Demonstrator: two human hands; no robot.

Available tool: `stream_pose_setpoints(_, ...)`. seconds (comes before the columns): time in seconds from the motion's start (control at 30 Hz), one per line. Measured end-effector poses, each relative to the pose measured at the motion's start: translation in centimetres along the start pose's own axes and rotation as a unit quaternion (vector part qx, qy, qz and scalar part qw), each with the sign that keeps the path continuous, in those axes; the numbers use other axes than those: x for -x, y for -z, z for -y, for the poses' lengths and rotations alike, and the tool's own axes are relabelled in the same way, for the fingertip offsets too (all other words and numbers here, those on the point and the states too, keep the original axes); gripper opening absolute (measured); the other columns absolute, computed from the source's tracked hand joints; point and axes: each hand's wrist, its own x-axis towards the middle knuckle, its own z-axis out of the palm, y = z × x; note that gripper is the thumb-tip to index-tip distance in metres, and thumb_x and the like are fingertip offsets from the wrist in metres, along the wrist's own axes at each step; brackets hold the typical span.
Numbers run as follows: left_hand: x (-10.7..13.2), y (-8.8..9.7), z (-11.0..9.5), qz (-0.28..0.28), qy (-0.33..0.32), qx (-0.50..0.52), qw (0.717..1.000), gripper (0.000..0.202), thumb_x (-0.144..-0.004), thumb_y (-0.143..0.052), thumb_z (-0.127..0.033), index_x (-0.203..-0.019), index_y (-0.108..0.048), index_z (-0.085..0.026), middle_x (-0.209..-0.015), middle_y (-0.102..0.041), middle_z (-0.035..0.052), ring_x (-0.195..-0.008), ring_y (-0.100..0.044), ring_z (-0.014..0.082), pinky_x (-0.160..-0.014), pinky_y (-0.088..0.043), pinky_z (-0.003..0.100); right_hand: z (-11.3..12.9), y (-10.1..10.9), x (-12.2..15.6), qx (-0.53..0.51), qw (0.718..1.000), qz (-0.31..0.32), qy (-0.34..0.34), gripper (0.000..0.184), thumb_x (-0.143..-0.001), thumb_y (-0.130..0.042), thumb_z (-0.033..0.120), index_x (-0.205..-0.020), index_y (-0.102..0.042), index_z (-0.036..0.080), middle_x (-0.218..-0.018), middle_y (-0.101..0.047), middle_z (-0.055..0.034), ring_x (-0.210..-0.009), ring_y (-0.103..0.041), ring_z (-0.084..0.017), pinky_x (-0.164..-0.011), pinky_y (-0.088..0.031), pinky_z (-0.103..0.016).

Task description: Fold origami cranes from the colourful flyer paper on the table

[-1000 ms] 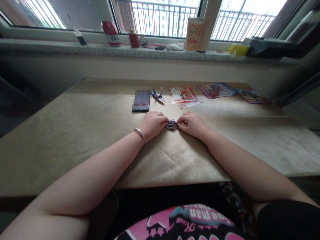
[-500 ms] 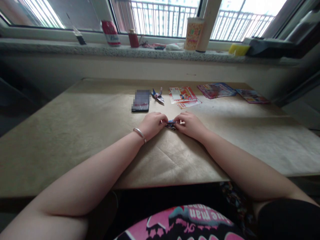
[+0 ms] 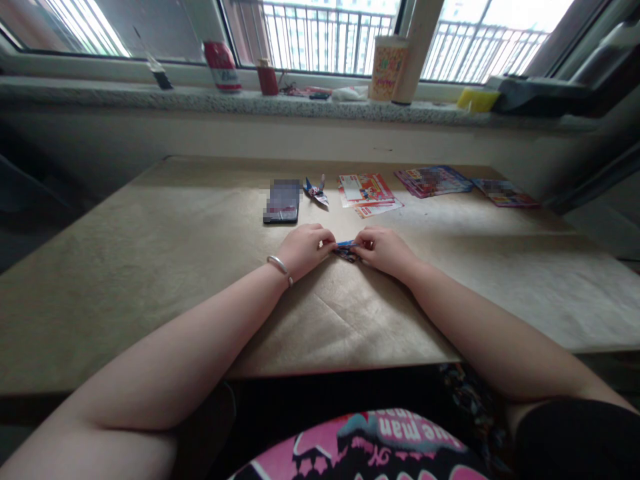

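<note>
A small folded piece of colourful printed paper (image 3: 346,250) rests on the brown paper-covered table (image 3: 150,267) in front of me. My left hand (image 3: 304,249), with a silver bangle on its wrist, pinches the paper's left end with curled fingers. My right hand (image 3: 384,249) pinches its right end, fingers curled too. Both hands lie low on the tabletop with the paper between them. Most of the paper is hidden by my fingertips.
Behind my hands lie a dark phone (image 3: 282,201), a folded paper crane (image 3: 315,190), and several colourful printed sheets (image 3: 369,189) (image 3: 433,180) (image 3: 505,192). The windowsill holds a red can (image 3: 222,66), a small red jar (image 3: 267,78), a paper cup (image 3: 387,67) and a yellow sponge (image 3: 479,99).
Both hands stayed on the folded paper with only small finger shifts; the paper between them now shows a flatter, longer blue edge than one second ago.
</note>
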Motion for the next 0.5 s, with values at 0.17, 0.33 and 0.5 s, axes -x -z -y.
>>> stream_pose_setpoints(0.17,-0.03,0.04,0.02,-0.006,-0.024,-0.044,0.999,0.02,-0.09,-0.057,-0.03,-0.087,-0.073,-0.018,-0.088,-0.068,0.0063,-0.084,-0.06,0.0198,-0.076,-0.044,0.031,0.0,-0.12,-0.12,-0.03,1.0,0.006,-0.007,0.011,-0.082,-0.064,0.026,-0.075,-0.069,0.019,-0.074,-0.062,-0.0011,-0.066,-0.052,-0.012,-0.063,-0.037,-0.025)
stream_pose_setpoints(0.33,-0.16,0.1,0.07,0.015,-0.003,-0.034,0.999,0.015,-0.087,-0.061,-0.026,-0.083,-0.073,-0.018,-0.084,-0.066,0.0052,-0.079,-0.059,0.0178,-0.074,-0.045,0.029,-0.52,-0.07,-0.15,0.01,0.999,0.026,-0.036,0.008,-0.078,-0.066,0.027,-0.076,-0.069,0.02,-0.076,-0.064,-0.0011,-0.066,-0.051,-0.013,-0.061,-0.035,-0.025)
stream_pose_setpoints(0.5,-0.11,0.34,-0.21,0.02,0.025,-0.022,0.999,0.012,-0.085,-0.063,-0.025,-0.085,-0.073,-0.019,-0.085,-0.065,0.005,-0.08,-0.059,0.018,-0.076,-0.045,0.029,-0.82,0.34,-0.06,-0.002,0.995,0.043,-0.088,0.009,-0.077,-0.067,0.029,-0.077,-0.07,0.021,-0.074,-0.066,-0.0007,-0.067,-0.054,-0.013,-0.061,-0.037,-0.024)
